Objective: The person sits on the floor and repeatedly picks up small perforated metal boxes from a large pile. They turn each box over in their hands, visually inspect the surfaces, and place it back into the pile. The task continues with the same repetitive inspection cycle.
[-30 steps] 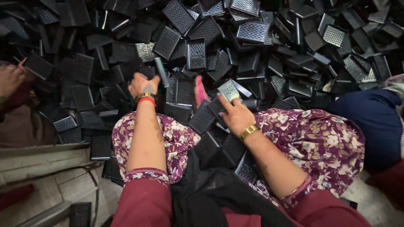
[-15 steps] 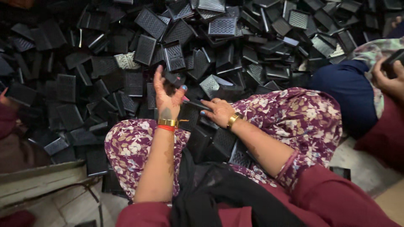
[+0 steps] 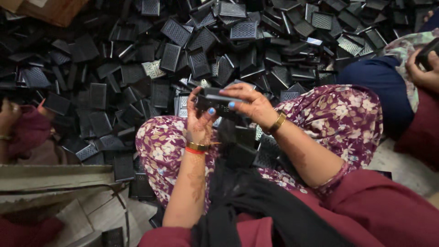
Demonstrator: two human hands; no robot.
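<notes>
Both hands' fingers (image 3: 211, 111) curled around one black plastic part (image 3: 218, 101).

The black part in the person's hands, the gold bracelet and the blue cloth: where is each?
black part (image 3: 219, 101), head view, its top face.
gold bracelet (image 3: 277, 122), head view, band on right wrist.
blue cloth (image 3: 384, 91), head view, its middle.

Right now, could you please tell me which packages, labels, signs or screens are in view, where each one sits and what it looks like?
Cardboard box: top left corner, behind the pile of black parts; brown, only a corner of it shows.
No labels, signs or screens can be made out.
The left hand and right hand hold a black rectangular part, not a package.
</notes>
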